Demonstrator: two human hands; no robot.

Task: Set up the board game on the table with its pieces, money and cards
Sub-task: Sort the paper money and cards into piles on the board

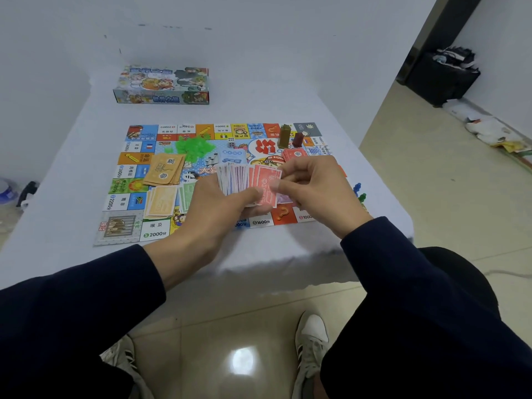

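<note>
Setup looks well past halfway, by my reading: your board [218,174] already lies flat on the table [86,133], with the closed box [162,85] set well apart at the far end. On the board sit a heap of green houses [192,146], red pieces [265,146] in the middle, two tall tokens [289,137] near the far right corner, a die [231,144], a tan card stack [164,169], and sorted money in a yellow pile [160,202] and a green pile [187,194]. A red-backed stack [296,154] lies just beyond your hands. Still unsorted is the fan of notes [233,179] you hold above the near edge: your left hand [214,210] has its fingers curled around the purple and red bills, while your right hand [319,189] pinches a red note [266,185] between thumb and fingers, apparently drawing it off. Blue and green pawns [359,192] wait at the board's right edge, seemingly not yet placed. Readable writing: "2000分", "1600分" and "2200分" on near squares, "埃及" above the 2000, "DA XIONG" in the centre art. Note figures and box lettering are too blurred to read.
</note>
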